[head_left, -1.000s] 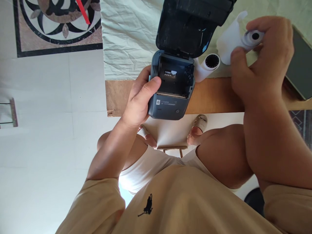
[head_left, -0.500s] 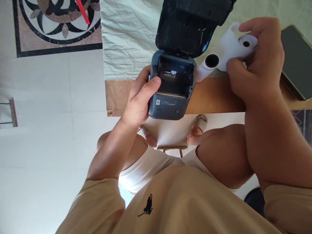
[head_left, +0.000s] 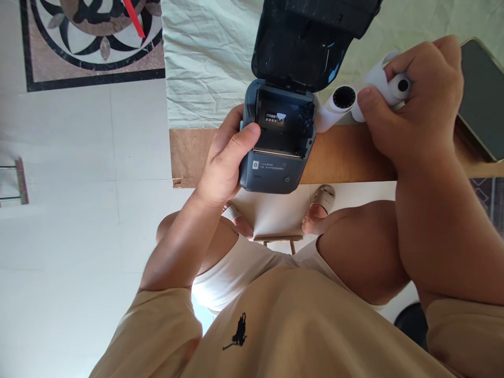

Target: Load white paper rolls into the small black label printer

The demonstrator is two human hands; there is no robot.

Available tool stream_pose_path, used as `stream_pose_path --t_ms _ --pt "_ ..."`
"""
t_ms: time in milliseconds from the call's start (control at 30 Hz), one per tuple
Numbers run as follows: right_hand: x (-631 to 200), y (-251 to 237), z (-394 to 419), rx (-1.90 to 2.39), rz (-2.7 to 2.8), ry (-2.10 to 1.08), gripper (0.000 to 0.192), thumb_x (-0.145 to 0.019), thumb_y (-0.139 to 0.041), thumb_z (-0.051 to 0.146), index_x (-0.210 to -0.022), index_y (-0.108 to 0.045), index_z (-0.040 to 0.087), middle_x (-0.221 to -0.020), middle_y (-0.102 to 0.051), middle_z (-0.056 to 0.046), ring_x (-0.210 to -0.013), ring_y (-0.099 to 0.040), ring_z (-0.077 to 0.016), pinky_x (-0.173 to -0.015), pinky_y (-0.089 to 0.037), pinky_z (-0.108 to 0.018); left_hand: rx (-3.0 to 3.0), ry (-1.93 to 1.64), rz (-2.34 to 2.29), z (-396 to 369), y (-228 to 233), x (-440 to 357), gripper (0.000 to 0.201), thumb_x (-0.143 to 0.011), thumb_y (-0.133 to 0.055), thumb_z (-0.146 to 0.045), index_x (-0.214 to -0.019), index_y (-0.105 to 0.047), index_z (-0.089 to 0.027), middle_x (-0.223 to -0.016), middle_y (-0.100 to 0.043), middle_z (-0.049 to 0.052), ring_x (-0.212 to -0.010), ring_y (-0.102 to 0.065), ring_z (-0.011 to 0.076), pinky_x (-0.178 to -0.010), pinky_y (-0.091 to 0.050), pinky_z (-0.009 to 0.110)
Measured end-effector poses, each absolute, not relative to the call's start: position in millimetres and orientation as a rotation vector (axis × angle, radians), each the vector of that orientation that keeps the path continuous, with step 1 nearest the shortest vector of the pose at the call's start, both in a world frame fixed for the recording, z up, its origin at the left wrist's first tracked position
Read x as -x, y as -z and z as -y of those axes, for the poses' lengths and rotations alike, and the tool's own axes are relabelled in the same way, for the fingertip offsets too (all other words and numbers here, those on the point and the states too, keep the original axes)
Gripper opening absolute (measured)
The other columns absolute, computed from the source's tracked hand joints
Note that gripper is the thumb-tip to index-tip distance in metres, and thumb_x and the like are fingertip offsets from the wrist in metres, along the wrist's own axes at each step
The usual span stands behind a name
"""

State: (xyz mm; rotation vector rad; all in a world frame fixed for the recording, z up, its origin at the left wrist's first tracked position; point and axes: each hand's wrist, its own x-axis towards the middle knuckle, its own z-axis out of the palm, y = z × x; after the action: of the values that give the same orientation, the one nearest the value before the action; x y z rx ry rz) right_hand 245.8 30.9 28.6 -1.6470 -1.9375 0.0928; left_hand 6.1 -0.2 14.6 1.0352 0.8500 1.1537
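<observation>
My left hand point(head_left: 226, 157) is wrapped round a dark blue label printer point(head_left: 271, 170), thumb over the left rim of its bay. The printer's black lid point(head_left: 301, 47) stands raised, and a small printed label shows inside the bay, which holds no roll. My right hand point(head_left: 423, 100) is closed on a white paper roll point(head_left: 395, 90) with a dark core hole, and white paper spreads beside it under the thumb. Between the printer and that hand lies another white roll point(head_left: 331, 114) with a black ribbed core. My right fingertips are partly hidden.
A dark phone point(head_left: 482, 100) lies to the right of my right hand. Pale green cloth point(head_left: 208, 63) covers the table, whose bare wooden edge point(head_left: 350, 157) runs along the front. My knees and a small stool point(head_left: 277, 239) are below.
My right hand has closed further round the white roll, its thumb moving left and up onto the paper. The paper has shifted slightly down. The left hand and printer stay as they were.
</observation>
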Motion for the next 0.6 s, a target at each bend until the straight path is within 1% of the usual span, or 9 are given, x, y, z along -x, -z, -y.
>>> stream_pose_path --t_ms 100,300,400,600 --pt "-244.9 -29.5 -30.0 1.668 1.938 -0.098 0.020 -0.069 -0.059 0.031 -0.083 -0.053 0.017 -0.085 -0.049 -0.001 -0.091 -0.049 -0.0114 -0.083 -0.041 -0.033 -1.031 -1.135 -0.848 0.7 -16.3 -5.5 0.015 -0.077 -0.048 -0.038 -0.087 -0.054 -0.028 -0.074 -0.058 0.001 -0.064 -0.056 0.0161 -0.053 -0.036 0.030" --pt "-245.9 -29.0 -30.3 1.661 1.948 -0.052 0.022 -0.070 -0.056 0.028 -0.089 -0.053 0.018 -0.089 -0.053 -0.002 -0.093 -0.049 -0.0133 -0.083 -0.041 -0.033 -1.022 -1.120 -0.830 1.2 -17.9 -4.5 0.015 -0.078 -0.048 -0.036 -0.090 -0.054 -0.029 -0.078 -0.059 0.001 -0.066 -0.057 0.0170 -0.055 -0.037 0.031" --pt "-246.5 -28.2 -30.0 1.669 1.926 -0.050 0.021 -0.071 -0.054 0.026 -0.091 -0.054 0.018 -0.088 -0.055 -0.001 -0.087 -0.050 -0.0116 -0.080 -0.040 -0.032 -1.047 -1.109 -0.843 0.8 -16.9 -4.5 0.017 -0.078 -0.047 -0.039 -0.090 -0.053 -0.028 -0.080 -0.060 0.001 -0.068 -0.058 0.0170 -0.056 -0.038 0.031" --pt "-245.4 -28.2 -29.5 1.619 1.900 -0.069 0.033 -0.064 -0.059 0.023 -0.096 -0.051 0.021 -0.091 -0.054 0.001 -0.078 -0.048 -0.0091 -0.073 -0.039 -0.029 -1.038 -1.115 -0.853 0.9 -16.2 -4.7 0.019 -0.077 -0.047 -0.041 -0.091 -0.053 -0.028 -0.081 -0.060 0.001 -0.068 -0.059 0.0171 -0.055 -0.039 0.031"
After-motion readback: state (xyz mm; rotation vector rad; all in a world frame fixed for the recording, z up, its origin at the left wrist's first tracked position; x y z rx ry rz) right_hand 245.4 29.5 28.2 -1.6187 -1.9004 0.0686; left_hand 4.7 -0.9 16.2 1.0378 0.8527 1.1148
